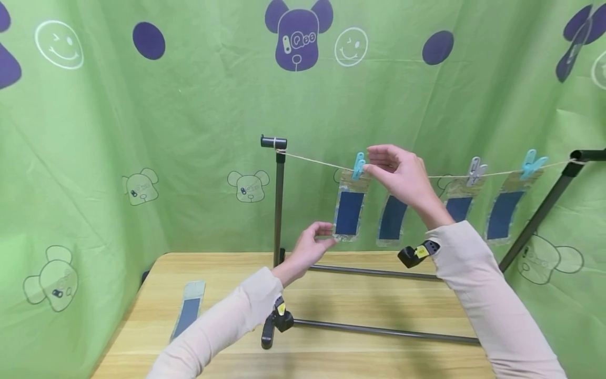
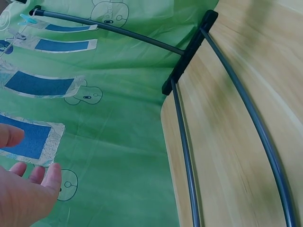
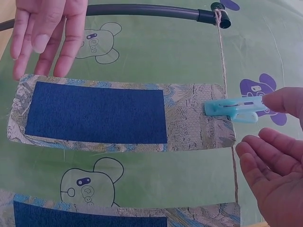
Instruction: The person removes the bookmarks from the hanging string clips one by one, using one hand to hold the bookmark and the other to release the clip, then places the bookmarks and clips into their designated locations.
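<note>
1. Head view: thin beige string (image 1: 322,162) spans the black metal stand (image 1: 279,200); a brocade strip with dark blue centre (image 1: 349,210) hangs from it, held by a light blue plastic clothespin (image 1: 359,166).
2. Right hand (image 1: 402,173) – thumb and forefinger touch the clothespin, the other fingers relaxed.
3. Left hand (image 1: 310,245) – loose fingers just below the string-hung strip, steadying its lower end; grips nothing.

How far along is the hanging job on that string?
Four fabric strips hang on the string; two further right carry a grey peg and a blue peg. In hand: right hand at the blue clip, left hand by that strip's bottom. Left: one strip on the table.
</note>
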`<act>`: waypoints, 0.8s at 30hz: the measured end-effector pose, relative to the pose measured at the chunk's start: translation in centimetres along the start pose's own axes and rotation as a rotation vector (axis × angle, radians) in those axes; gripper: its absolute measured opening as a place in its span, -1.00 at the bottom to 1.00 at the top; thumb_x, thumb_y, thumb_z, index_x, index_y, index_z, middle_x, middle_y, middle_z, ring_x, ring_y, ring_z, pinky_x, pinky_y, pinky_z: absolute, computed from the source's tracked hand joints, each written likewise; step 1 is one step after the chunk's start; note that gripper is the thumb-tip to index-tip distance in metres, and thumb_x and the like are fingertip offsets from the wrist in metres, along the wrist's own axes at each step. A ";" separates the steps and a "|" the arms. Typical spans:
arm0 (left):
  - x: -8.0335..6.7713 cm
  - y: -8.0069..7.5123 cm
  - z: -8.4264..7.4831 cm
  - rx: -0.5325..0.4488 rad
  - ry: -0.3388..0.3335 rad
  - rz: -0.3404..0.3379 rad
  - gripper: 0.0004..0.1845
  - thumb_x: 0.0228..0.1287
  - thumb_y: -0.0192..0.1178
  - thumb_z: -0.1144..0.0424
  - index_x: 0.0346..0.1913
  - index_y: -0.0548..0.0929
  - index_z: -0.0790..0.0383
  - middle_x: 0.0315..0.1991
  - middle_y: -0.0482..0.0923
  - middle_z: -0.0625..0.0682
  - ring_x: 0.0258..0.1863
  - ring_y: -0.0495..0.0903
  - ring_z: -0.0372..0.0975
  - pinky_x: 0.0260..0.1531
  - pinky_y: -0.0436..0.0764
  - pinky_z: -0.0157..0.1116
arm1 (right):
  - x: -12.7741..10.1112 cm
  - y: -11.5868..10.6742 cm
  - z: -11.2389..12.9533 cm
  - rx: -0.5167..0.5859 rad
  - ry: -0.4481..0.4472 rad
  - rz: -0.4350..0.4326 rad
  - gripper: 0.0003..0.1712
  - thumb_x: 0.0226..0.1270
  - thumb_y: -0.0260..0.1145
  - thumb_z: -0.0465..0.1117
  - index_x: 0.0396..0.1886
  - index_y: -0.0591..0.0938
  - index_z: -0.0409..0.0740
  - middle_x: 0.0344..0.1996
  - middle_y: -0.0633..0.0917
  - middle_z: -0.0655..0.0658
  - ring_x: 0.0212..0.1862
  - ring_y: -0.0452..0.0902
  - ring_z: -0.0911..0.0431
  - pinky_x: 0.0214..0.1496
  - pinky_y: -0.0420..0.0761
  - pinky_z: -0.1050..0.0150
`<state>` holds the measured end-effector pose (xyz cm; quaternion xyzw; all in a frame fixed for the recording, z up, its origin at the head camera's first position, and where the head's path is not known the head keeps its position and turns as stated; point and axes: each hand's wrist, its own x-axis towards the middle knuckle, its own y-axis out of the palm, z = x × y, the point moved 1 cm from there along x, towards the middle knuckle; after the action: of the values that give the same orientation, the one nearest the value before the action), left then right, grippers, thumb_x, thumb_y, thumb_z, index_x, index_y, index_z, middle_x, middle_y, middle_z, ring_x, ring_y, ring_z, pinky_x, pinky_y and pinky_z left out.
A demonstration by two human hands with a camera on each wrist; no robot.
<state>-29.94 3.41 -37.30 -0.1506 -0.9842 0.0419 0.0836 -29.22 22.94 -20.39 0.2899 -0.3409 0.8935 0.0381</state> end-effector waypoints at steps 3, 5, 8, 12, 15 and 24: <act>0.0 0.1 0.1 -0.007 -0.010 -0.003 -0.54 0.23 0.28 0.36 0.19 0.48 0.30 0.02 0.54 0.08 -0.08 0.58 -0.14 -0.03 0.62 -0.25 | 0.1 0.2 -0.2 0.005 -0.003 0.021 -0.45 0.33 0.33 -0.02 0.21 0.52 -0.23 0.09 0.62 -0.24 0.08 0.56 -0.04 0.14 0.57 0.11; -0.1 0.2 0.1 -0.006 -0.014 -0.004 -0.55 0.23 0.27 0.36 0.18 0.48 0.31 0.00 0.54 0.07 -0.09 0.58 -0.15 -0.03 0.62 -0.26 | 0.1 0.4 -0.3 0.017 -0.001 0.038 -0.44 0.35 0.32 -0.03 0.22 0.50 -0.24 0.10 0.61 -0.24 0.10 0.55 -0.05 0.16 0.55 0.09; -0.2 0.2 0.2 -0.015 -0.025 -0.006 -0.56 0.22 0.27 0.38 0.17 0.48 0.33 -0.04 0.55 0.05 -0.12 0.59 -0.16 -0.04 0.62 -0.28 | 0.1 0.6 -0.4 0.036 0.007 0.063 -0.42 0.36 0.30 -0.02 0.25 0.48 -0.24 0.12 0.59 -0.25 0.12 0.52 -0.06 0.18 0.53 0.04; -0.2 0.3 0.3 -0.039 -0.029 -0.012 -0.58 0.21 0.26 0.42 0.14 0.49 0.36 -0.11 0.55 0.06 -0.16 0.59 -0.14 -0.08 0.64 -0.28 | 0.3 0.7 -0.4 0.037 0.018 0.074 -0.39 0.37 0.29 0.03 0.27 0.46 -0.21 0.14 0.58 -0.24 0.13 0.51 -0.06 0.19 0.51 0.00; -0.2 0.4 0.3 -0.058 -0.029 -0.010 -0.61 0.20 0.25 0.45 0.11 0.50 0.37 -0.13 0.55 0.07 -0.18 0.60 -0.10 -0.11 0.65 -0.27 | 0.5 0.9 -0.5 0.019 0.015 0.072 -0.40 0.37 0.28 0.06 0.26 0.48 -0.19 0.10 0.60 -0.22 0.11 0.52 -0.05 0.15 0.53 0.00; -0.1 0.4 0.2 -0.085 -0.032 -0.007 -0.67 0.18 0.23 0.51 0.04 0.52 0.40 -0.18 0.53 0.10 -0.23 0.61 -0.12 -0.13 0.67 -0.30 | 0.5 1.0 -0.6 -0.021 0.005 0.045 -0.48 0.40 0.24 0.03 0.22 0.53 -0.17 -0.02 0.67 -0.20 -0.05 0.58 0.01 -0.11 0.58 0.28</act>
<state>-29.71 3.77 -37.52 -0.1500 -0.9868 0.0022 0.0614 -30.21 22.46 -21.05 0.2796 -0.3566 0.8912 0.0221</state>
